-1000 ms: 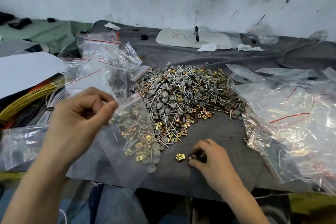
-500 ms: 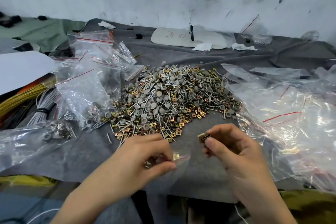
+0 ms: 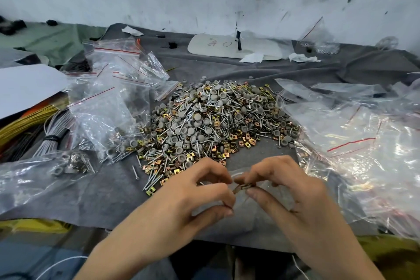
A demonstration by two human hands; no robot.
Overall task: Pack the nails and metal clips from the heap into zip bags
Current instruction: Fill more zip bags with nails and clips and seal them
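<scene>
1. Pinches a clip (image 3: 244, 186) between thumb and forefinger of the right hand (image 3: 284, 188), other fingers loosely curled above it.
2. Grips the mouth of a clear bag (image 3: 254, 209) with the left hand (image 3: 197, 191), thumb and fingertips closed on the film's edge.
3. Holds the clip right at that mouth, between the two hands, their fingertips almost touching; cannot tell whether it is inside the bag yet.
4. Works low over the grey cloth (image 3: 109, 191), just in front of the heap (image 3: 216, 120), with the bag's body lying under the right hand.
5. Mixed in the heap: nails (image 3: 218, 107), round grey caps (image 3: 197, 118) and brass clips, thickest along its near edge, close to the left knuckles.
6. Apart from the heap, near its left edge: one loose nail (image 3: 135, 171).
7. Left of the heap: spare bags (image 3: 113, 98) with red zip lines, piled and touching it; nearer, a filled bag (image 3: 68, 163).
8. Right of the heap: more bags (image 3: 352, 138), spread out and overlapping.
9. Far left: yellow wires (image 3: 22, 120), a tied grey bundle (image 3: 52, 134), a white sheet (image 3: 27, 86).
</scene>
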